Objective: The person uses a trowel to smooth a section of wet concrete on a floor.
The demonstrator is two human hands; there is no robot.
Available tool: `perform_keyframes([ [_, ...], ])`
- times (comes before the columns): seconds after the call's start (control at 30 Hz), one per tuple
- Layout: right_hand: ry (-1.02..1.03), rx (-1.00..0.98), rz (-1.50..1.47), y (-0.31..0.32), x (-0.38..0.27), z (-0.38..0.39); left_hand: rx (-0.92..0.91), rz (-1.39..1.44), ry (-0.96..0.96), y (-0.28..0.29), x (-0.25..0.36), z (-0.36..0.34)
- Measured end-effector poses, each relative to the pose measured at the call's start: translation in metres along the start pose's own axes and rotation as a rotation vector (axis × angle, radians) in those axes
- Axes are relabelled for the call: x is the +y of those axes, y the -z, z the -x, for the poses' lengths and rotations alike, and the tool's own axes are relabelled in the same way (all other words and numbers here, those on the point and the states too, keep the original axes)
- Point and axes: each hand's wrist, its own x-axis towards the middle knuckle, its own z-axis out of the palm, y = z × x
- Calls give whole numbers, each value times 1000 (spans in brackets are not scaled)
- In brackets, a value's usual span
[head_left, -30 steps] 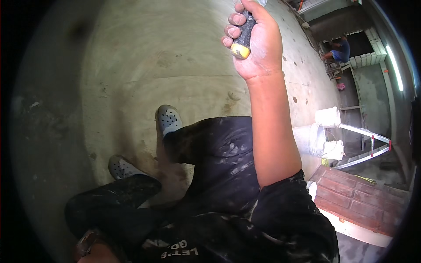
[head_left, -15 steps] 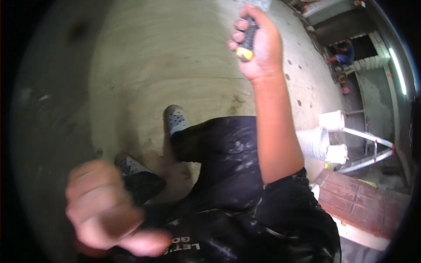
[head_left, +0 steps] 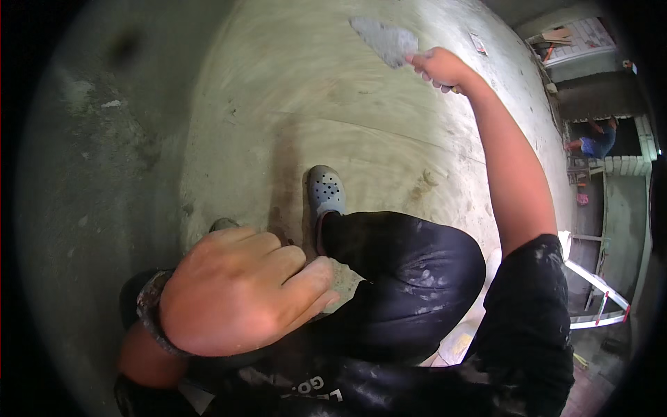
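Note:
My right hand (head_left: pixel 445 68) is closed round the handle of a pointed trowel (head_left: pixel 384 40), with the arm stretched far forward. The trowel's grey, smeared blade points to the left, over the pale grey surface (head_left: pixel 278 90); whether it touches is unclear. Close to me at the lower left, my left hand (head_left: pixel 233 295) has its back up and its fingers curled under. Anything inside it is hidden. A dark band circles that wrist. Beside its fingertips shows a small grey-green patch (head_left: pixel 344 286), and I cannot tell whether it is floor or a separate piece.
My grey clog (head_left: pixel 325 191) stands on the surface, below a bent knee in black trousers (head_left: pixel 417 271). At the right are a white bucket (head_left: pixel 565 247) and a metal ladder-like frame (head_left: pixel 590 278). Another person (head_left: pixel 601 141) sits farther off. A dark wall (head_left: pixel 83 194) runs along the left.
My right hand has moved right and turned, bringing the trowel's blade into clear view. The left hand has moved right and turned its back up. The whole view has shifted.

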Motion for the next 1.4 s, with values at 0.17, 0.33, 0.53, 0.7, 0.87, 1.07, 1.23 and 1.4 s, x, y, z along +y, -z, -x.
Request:
perform_keyframes([
  [0.17,-178,-146,253,-72,43,-93,-99,-69,116,3,-19,-4],
  [0.33,-312,-169,212,-147,123,-150,-238,-40,270,-7,-55,-3],
  [0.53,-480,-75,6,-186,170,-163,-351,-76,445,-6,-84,-8],
  [0.7,-606,-34,-231,-194,197,-162,-311,-44,434,-6,-92,-22],
  [0.87,-490,-85,-117,-237,166,-149,-302,-30,390,-7,-95,-16],
  [1.07,287,-289,407,-296,106,-100,-318,-19,366,-9,-89,-23],
  [1.23,194,-377,405,-289,69,-94,-371,-44,362,-14,-90,-30],
  [1.4,-48,-55,183,-245,114,-130,-420,-70,337,-18,-79,-22],
])
